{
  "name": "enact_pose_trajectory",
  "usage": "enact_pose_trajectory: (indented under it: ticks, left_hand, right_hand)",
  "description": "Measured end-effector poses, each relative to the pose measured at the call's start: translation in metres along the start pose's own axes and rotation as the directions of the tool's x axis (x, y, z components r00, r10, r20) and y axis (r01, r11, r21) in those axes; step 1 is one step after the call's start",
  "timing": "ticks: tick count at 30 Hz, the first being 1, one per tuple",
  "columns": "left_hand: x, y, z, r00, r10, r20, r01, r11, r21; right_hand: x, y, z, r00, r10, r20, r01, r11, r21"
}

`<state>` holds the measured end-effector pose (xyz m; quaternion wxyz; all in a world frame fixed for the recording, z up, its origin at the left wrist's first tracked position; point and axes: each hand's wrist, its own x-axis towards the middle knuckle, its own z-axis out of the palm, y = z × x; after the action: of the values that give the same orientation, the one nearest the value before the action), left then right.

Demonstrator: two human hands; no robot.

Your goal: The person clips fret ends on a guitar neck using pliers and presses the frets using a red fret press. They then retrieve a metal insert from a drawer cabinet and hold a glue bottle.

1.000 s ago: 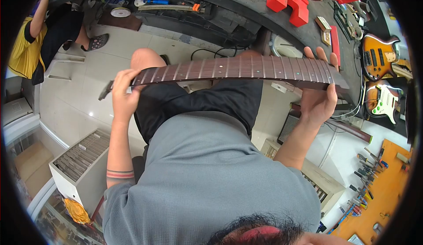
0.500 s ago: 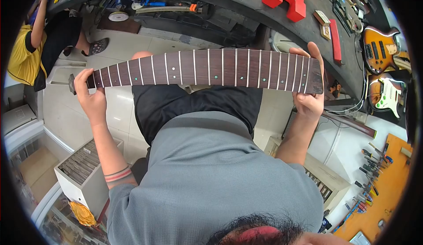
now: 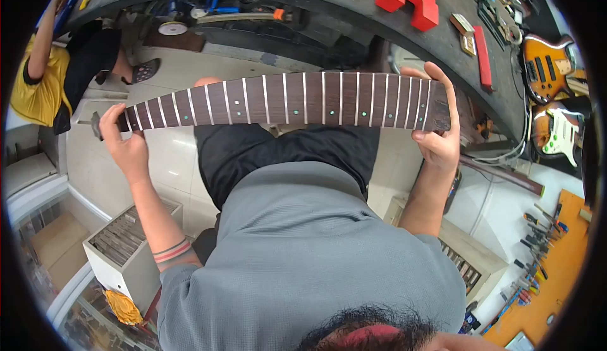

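Observation:
Across the view, above my lap, lies a guitar neck (image 3: 284, 98) with a dark fretboard, metal frets and small green and white dot inlays. My left hand (image 3: 124, 141) is closed around its narrow end, where part of the dark headstock (image 3: 96, 125) sticks out past the fingers. At the wide end, my right hand (image 3: 441, 142) grips the neck with the thumb at the near edge. Its fingers run behind and beside the end, and one stretches along it. The back of the neck is hidden.
A dark workbench (image 3: 354, 10) curves across the top, with a red metal fixture (image 3: 411, 0) on it. Two guitar bodies (image 3: 547, 66) are at the right, near tools on an orange board (image 3: 544, 275). A person in a yellow shirt (image 3: 41, 92) is at the upper left.
The neck and both hands have shifted slightly left in view. My right hand's fingers have moved a little at the wide end. The person in yellow has lowered an arm slightly.

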<state>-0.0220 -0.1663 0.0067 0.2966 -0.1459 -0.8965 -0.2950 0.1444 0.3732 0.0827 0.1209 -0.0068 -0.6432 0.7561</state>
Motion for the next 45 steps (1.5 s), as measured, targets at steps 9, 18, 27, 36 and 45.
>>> enact_pose_trajectory:
  ticks: [9, 18, 27, 36, 45]
  left_hand:
    - [0.003, 0.001, -0.003, 0.994, 0.107, 0.014, -0.108, 0.983, 0.151]
    - [0.003, 0.016, -0.010, 0.986, 0.167, -0.002, -0.165, 0.976, 0.142]
    - [0.011, 0.035, -0.019, 0.960, 0.273, -0.053, -0.265, 0.955, 0.134]
    - [0.021, 0.054, -0.018, 0.940, 0.333, -0.072, -0.321, 0.937, 0.137]
    - [0.036, 0.056, -0.017, 0.938, 0.345, -0.036, -0.336, 0.930, 0.149]
  right_hand:
    - [0.020, 0.054, -0.012, 0.938, 0.309, -0.157, -0.343, 0.892, -0.293]
    - [0.012, 0.090, -0.031, 0.922, 0.365, -0.130, -0.385, 0.829, -0.405]
    - [0.012, 0.102, -0.042, 0.925, 0.345, -0.159, -0.377, 0.787, -0.488]
    - [0.008, 0.122, -0.060, 0.933, 0.338, -0.125, -0.354, 0.797, -0.489]
    - [0.003, 0.114, -0.059, 0.933, 0.341, -0.113, -0.355, 0.825, -0.439]
